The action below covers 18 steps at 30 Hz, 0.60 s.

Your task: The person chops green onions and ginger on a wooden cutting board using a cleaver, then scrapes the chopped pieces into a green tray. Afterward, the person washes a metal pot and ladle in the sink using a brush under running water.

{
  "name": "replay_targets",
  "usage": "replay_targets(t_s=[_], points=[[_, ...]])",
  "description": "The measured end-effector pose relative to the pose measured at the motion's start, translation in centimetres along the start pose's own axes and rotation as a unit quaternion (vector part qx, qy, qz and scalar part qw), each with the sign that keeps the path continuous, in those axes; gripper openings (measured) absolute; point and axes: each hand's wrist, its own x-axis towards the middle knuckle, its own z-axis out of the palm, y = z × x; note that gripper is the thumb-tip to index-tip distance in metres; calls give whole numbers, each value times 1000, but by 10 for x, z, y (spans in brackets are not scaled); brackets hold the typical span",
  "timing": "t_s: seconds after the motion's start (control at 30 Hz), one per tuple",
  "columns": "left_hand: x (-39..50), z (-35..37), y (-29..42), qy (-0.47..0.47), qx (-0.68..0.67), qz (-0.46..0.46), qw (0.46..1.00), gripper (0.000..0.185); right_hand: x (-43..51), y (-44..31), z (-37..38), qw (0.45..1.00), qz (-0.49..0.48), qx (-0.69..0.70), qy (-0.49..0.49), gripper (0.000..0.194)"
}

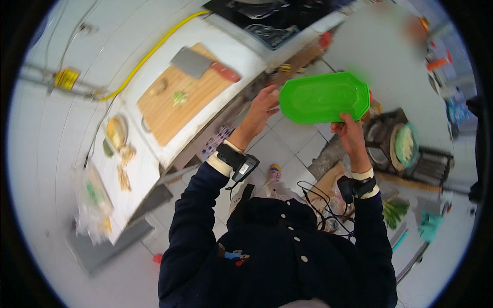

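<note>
A green plastic tray (321, 98) with cut corners is held up over the tiled floor, its hollow side towards me. My right hand (351, 134) grips its lower right corner, thumb over the rim. At the tray's left end is my left hand (262, 106), fingers apart and thumb free of the rim; whether the fingertips touch the tray I cannot tell. On the counter to the left, a wooden cutting board (185, 100) carries a cleaver (192, 63) with a red handle, a small pile of chopped pale-green pieces (180, 98) and a small brownish lump (158, 87).
Ginger-like roots (124, 156) and a plastic bag (92, 196) lie on the left counter (144, 175). A black cooktop (273, 23) is at the top. To the right are a rack (379, 131), a bowl of pale food (406, 146) and leafy greens (394, 211). Black cables (327, 210) hang near my right forearm.
</note>
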Motion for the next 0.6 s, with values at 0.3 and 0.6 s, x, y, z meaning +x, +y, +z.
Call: replay_targets(t_s=[0.3,0.6], points=[[-97,-75,37,255,111,122,953,34,37,34,149,749,-475,-439,-145,51],[-171,-152,69,347,20,192,918,41,20,77,293,436,-541,-488,-529,44]])
